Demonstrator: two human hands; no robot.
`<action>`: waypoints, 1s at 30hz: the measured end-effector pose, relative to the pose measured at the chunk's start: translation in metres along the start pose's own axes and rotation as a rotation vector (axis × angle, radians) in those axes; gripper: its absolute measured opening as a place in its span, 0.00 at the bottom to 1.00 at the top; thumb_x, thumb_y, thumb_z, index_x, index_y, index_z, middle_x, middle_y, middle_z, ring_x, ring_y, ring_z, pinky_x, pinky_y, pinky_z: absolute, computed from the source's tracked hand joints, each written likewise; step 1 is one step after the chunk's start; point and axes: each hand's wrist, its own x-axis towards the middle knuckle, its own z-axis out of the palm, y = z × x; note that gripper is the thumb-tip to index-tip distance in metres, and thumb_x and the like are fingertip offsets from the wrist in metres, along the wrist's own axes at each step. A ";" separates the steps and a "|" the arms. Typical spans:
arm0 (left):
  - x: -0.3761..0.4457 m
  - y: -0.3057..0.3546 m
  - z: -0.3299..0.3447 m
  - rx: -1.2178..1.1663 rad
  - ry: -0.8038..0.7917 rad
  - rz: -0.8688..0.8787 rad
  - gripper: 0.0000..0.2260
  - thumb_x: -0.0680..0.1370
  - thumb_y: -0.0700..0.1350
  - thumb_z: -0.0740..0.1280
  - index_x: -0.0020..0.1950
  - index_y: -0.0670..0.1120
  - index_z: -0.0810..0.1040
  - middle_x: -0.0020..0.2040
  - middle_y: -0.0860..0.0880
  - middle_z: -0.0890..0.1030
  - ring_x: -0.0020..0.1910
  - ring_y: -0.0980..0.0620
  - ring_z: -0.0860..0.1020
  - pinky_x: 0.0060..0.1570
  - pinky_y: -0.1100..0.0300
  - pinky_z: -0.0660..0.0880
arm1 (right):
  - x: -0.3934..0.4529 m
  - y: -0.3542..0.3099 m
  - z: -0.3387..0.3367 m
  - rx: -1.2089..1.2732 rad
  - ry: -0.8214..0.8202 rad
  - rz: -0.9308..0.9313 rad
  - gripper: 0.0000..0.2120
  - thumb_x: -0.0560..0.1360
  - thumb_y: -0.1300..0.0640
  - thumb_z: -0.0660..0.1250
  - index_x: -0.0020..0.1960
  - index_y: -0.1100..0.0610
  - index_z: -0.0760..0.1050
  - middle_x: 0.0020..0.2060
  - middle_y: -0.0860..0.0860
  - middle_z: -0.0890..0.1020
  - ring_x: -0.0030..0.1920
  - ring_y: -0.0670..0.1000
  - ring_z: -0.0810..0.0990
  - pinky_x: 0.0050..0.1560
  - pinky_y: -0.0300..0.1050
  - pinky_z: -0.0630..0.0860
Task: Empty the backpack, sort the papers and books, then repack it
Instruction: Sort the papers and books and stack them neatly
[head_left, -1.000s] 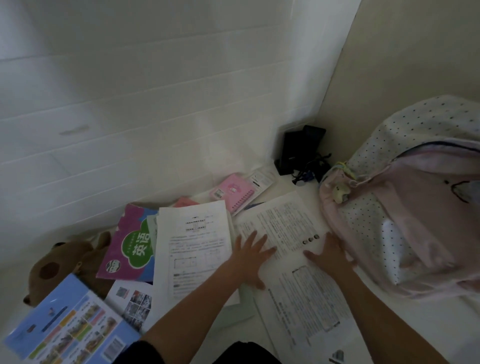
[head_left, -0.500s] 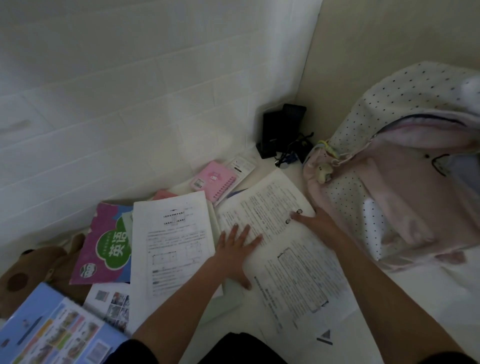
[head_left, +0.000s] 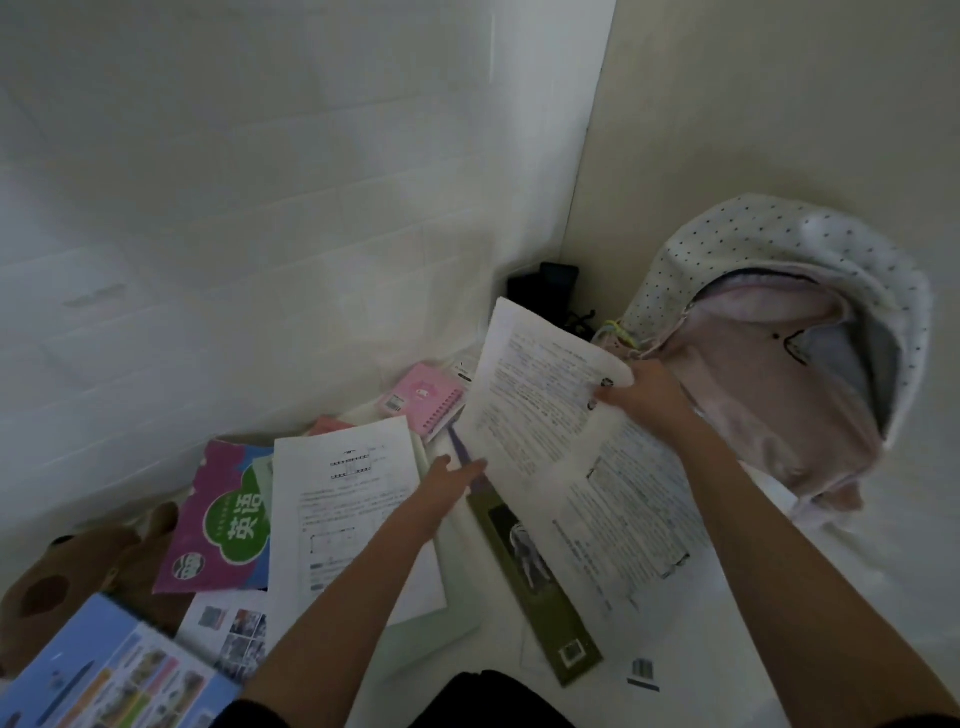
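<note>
White brick-patterned wall (head_left: 260, 208) and a plain cream wall meet in a corner behind the pale desk (head_left: 831, 597) on which everything lies. Biggest thing there is the pink backpack with a dotted white lining (head_left: 769, 415), slumped against the cream wall, its mouth gaping and nothing showing inside; every place below is given from it. Just left of the backpack, the large printed white sheet (head_left: 571, 457), which half a second ago lay flat under both palms, now has its far edge raised off the desk: the right hand (head_left: 644, 395) pinches that edge, thumb on top, while the left hand (head_left: 447, 483) reaches with straight, relaxed fingers under the near-left edge, gripping nothing. Lifting has uncovered a long olive-green booklet with a barcode (head_left: 530, 571), unseen a moment before. Further left lies a stapled white worksheet (head_left: 348, 509), then a purple textbook with a green cloud emblem (head_left: 218, 519), and far left and nearer the camera a light-blue illustrated book (head_left: 104, 675) beside a brown plush toy (head_left: 67, 566). Toward the corner sits a small pink spiral notebook (head_left: 426, 400), with a dark device (head_left: 550, 291) behind it. By my reckoning the emptying is finished and sorting has started: this sheet probably joins the worksheet pile, and repacking is not yet begun.
</note>
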 end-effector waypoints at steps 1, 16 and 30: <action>-0.001 0.002 -0.001 -0.061 -0.040 -0.009 0.50 0.62 0.67 0.73 0.75 0.42 0.59 0.73 0.44 0.64 0.70 0.44 0.66 0.61 0.57 0.66 | -0.002 -0.005 -0.006 0.009 0.026 -0.014 0.08 0.72 0.55 0.72 0.49 0.58 0.80 0.38 0.51 0.81 0.39 0.52 0.79 0.37 0.42 0.71; -0.029 0.006 -0.025 -0.977 -0.182 0.073 0.14 0.77 0.46 0.67 0.58 0.41 0.77 0.50 0.42 0.83 0.50 0.46 0.80 0.53 0.53 0.78 | -0.049 -0.010 0.046 1.085 0.396 0.112 0.13 0.75 0.52 0.69 0.58 0.52 0.75 0.57 0.51 0.80 0.57 0.53 0.79 0.59 0.58 0.76; -0.031 -0.051 -0.105 -0.288 0.124 0.309 0.16 0.78 0.36 0.63 0.66 0.42 0.71 0.61 0.43 0.78 0.58 0.44 0.77 0.54 0.54 0.76 | -0.109 0.009 0.136 0.855 -0.363 0.326 0.22 0.76 0.68 0.63 0.68 0.58 0.65 0.62 0.53 0.74 0.56 0.54 0.77 0.38 0.45 0.82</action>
